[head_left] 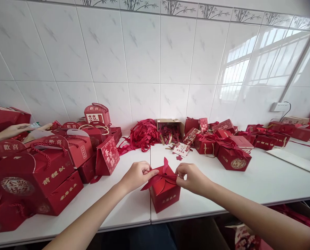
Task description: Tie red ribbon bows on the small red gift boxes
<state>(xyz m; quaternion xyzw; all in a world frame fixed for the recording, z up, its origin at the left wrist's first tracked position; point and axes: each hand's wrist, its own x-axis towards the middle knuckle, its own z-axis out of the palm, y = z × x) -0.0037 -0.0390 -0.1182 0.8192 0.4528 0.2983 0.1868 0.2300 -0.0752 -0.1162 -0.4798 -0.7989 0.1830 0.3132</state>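
A small red gift box point(165, 199) with gold lettering on its front stands near the table's front edge, right in front of me. Across its folded top lies a dark red ribbon point(164, 173), crossed at the centre with one end sticking up. On the box's left side my left hand point(141, 175) is closed, thumb and fingers pinching the ribbon. To the right, my right hand point(190, 177) pinches the ribbon too, its fingers curled. The exact spot of each pinch is partly hidden behind the fingers.
Stacked red gift boxes point(40, 173) with rope handles fill the left. A ribbon heap point(145, 133) lies by the wall, beside an open carton point(170, 122). More tied boxes point(234, 154) stand at right. Another person's hands point(19, 129) work at far left.
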